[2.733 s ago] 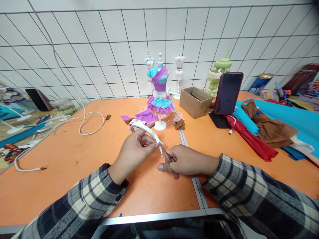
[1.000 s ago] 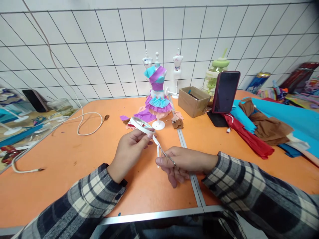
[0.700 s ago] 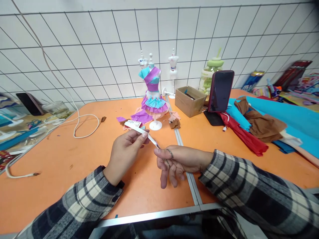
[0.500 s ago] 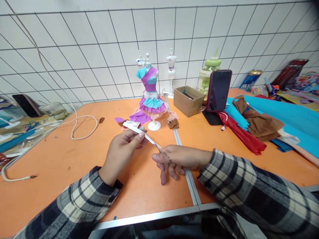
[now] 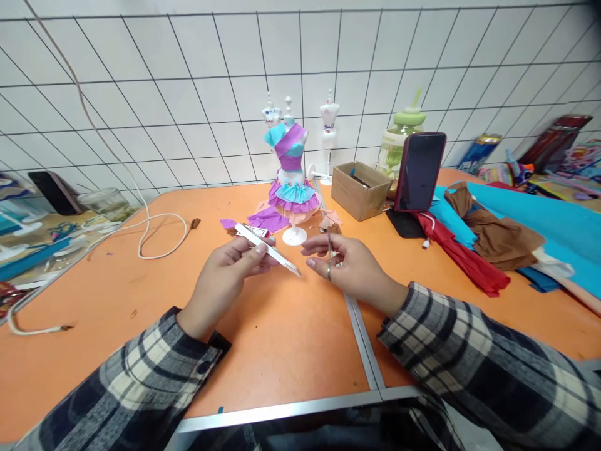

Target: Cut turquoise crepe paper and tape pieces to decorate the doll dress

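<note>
With my left hand [image 5: 225, 269] I am pinching the white tape [image 5: 278, 256] between thumb and fingers, while my right hand [image 5: 354, 269] is holding the scissors [image 5: 329, 241] by their rings; their blades I cannot make out. Beyond my grips, the dress form [image 5: 287, 178] is already wearing a turquoise-and-purple outfit [image 5: 290, 162], so I am judging this part as mostly done. The tape is not touching the outfit, and no loose cut piece is showing; whether the cutting is finished, I am not able to tell, and using the tape seems to be remaining. Seen nearly edge-on, the tape is lying with its long axis slanting from beyond my left thumb toward me and rightward, its narrow end pointing below my right thumb, not touching it.
</note>
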`<state>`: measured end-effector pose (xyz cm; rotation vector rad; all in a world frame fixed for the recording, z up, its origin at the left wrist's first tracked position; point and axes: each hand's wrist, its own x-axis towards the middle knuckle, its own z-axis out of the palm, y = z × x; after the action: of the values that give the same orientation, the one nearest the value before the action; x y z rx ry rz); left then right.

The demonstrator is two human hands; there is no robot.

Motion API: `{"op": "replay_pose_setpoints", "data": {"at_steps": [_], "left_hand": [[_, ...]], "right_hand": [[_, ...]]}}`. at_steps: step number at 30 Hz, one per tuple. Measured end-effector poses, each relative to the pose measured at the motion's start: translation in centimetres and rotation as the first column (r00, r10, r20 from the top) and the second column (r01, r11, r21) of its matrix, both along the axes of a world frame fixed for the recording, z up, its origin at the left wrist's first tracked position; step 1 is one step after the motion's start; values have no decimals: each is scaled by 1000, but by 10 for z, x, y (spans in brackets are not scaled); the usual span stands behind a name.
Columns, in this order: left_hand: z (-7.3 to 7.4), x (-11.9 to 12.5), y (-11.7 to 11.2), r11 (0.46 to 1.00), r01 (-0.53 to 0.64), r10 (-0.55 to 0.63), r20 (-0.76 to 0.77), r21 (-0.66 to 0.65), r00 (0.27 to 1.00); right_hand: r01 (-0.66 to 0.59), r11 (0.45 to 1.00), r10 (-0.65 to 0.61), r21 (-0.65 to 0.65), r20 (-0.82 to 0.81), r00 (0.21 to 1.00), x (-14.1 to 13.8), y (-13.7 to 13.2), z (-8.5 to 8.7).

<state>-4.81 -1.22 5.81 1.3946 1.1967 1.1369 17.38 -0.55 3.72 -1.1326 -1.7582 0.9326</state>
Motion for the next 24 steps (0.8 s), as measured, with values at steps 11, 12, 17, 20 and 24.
{"op": "replay_pose_setpoints", "data": {"at_steps": [11,12,17,20,24], "left_hand": [[-3,12,-6,983,94,-103,-44,-160,994],[-4,13,-6,974,135,-139,-11,-182,990],[-11,20,-7,940,279,-254,145,-193,956],[-14,23,-8,954,238,-213,145,-180,966],[-15,23,-7,965,198,-184,95,-173,978]], "right_hand": [[-175,921,151,-347,-94,984,-8,0,-4],[-186,909,152,-372,-120,981,-9,-1,-4],[-207,881,127,-426,-209,970,-9,-4,-3],[-205,893,134,-401,-198,971,-10,-4,-3],[-196,925,154,-326,-150,977,-10,-4,-4]]}}
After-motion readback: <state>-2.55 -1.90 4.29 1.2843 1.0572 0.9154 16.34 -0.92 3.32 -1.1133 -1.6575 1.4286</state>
